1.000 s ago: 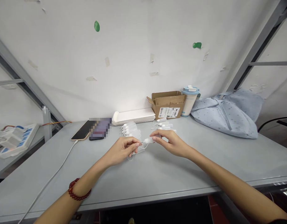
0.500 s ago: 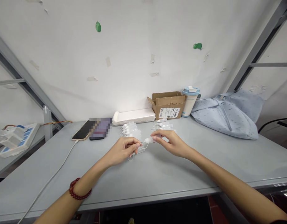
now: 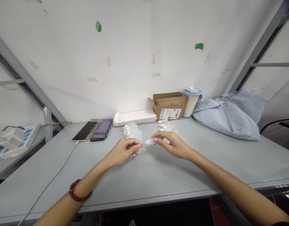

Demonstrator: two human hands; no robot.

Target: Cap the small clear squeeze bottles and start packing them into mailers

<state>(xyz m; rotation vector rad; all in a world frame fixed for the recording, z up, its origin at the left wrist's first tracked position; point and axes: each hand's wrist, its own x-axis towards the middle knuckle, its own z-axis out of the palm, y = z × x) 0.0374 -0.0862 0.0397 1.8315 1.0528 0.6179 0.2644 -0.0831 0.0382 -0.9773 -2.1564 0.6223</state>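
Two hands meet over the middle of the grey table (image 3: 158, 179), nearer its back edge than its front. The right hand (image 3: 171, 142) has its thumb and fingertips closed on a small white tube (image 3: 149, 142); its palm side is hidden. The tube's long axis runs nearly side to side, roughly along the front edge, its narrow tip pointing toward the table's left edge and leaning slightly to the front. A thin dark pin (image 3: 143, 144) reaches from that tip, on much the same line, to the left hand (image 3: 124, 151), whose thumb and forefinger pinch it. Clear tags (image 3: 131, 130) with looped cords lie just behind the left hand. Along the back edge stand a cardboard box (image 3: 170, 106) and a lidded cup (image 3: 190, 103).
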